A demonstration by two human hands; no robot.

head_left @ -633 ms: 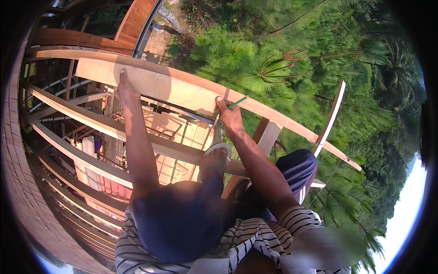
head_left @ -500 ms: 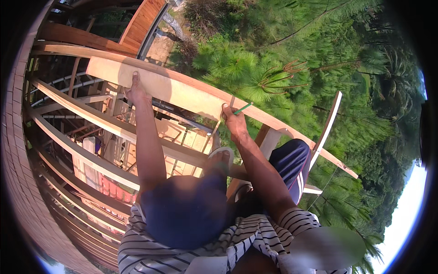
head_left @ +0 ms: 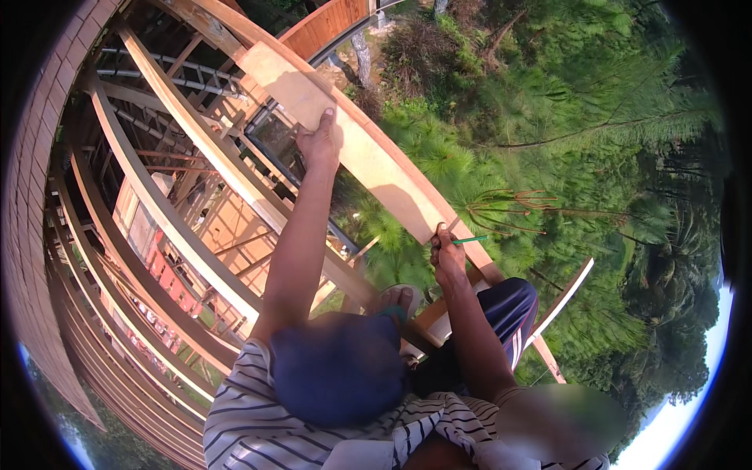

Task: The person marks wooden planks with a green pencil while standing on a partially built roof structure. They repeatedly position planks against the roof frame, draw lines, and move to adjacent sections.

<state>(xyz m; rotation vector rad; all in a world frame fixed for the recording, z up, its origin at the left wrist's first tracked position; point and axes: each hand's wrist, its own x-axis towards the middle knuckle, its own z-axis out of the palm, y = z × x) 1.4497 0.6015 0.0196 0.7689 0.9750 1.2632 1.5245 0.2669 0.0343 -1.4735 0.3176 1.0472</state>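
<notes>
A pale, flat wooden board point(head_left: 384, 176) lies slantwise along a long wooden beam point(head_left: 484, 265). My left hand point(head_left: 318, 143) grips the board's near edge around its middle, thumb on top and fingers hidden underneath. At the board's lower right end is my right hand point(head_left: 446, 254), closed, with a thin green pencil point(head_left: 472, 239) sticking out to the right across the beam. The right thumb and fingers touch the board's corner.
Curved rafters point(head_left: 168, 200) run side by side on the left, with open gaps and a lower level beneath. Shingled roofing point(head_left: 39, 149) borders the far left. A sandaled foot point(head_left: 401, 300) rests by a rafter. Pine branches point(head_left: 509, 207) fill the drop beyond the beam.
The view has turned, so the board and beam now slope more steeply and both hands appear farther right. Both hands keep their hold; the pencil lies more level.
</notes>
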